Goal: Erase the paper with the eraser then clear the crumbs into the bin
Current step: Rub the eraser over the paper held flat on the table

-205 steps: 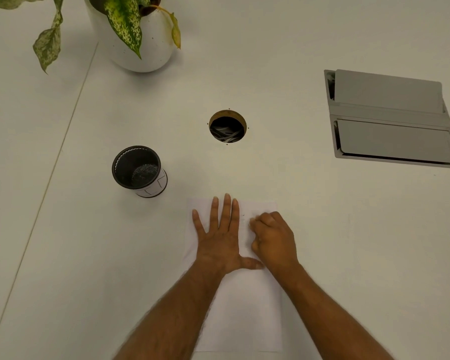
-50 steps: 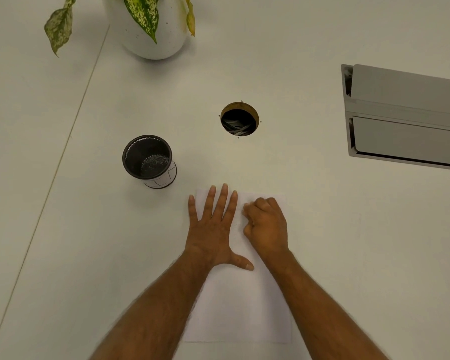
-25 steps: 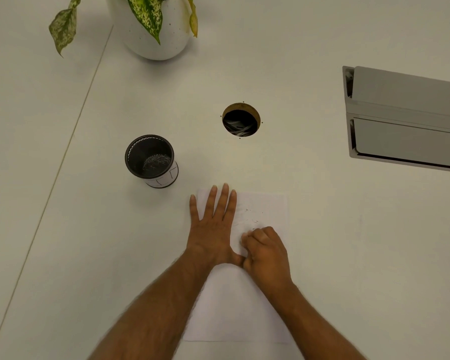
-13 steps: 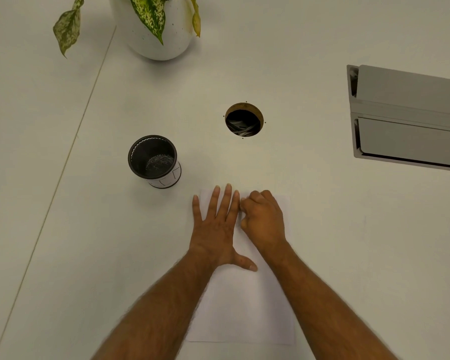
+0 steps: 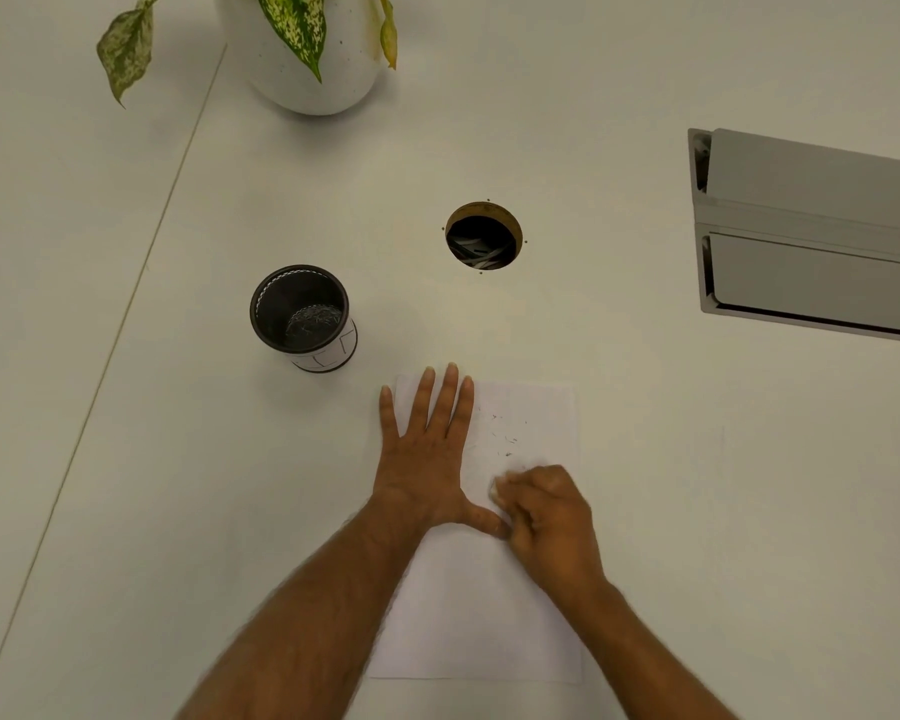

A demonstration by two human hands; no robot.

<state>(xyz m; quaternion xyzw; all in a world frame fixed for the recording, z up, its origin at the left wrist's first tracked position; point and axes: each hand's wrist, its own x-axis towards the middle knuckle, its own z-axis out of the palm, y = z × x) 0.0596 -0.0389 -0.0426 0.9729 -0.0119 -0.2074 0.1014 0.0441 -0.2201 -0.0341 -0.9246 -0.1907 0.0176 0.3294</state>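
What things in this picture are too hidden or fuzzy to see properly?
Head view only:
- Eraser: the curled fingers of the right hand hide it; that hand is motion-blurred.
- Paper: partly hidden under the flat left hand and both forearms.
- Crumbs: too small to count.
- Plant pot: top cut off by the upper edge.
- Grey flap box: cut off at the right edge.
- Table hole: contents too dark to tell.

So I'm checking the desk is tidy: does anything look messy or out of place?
Only small dark crumbs scattered on the paper beside the left hand, not yet in the bin.
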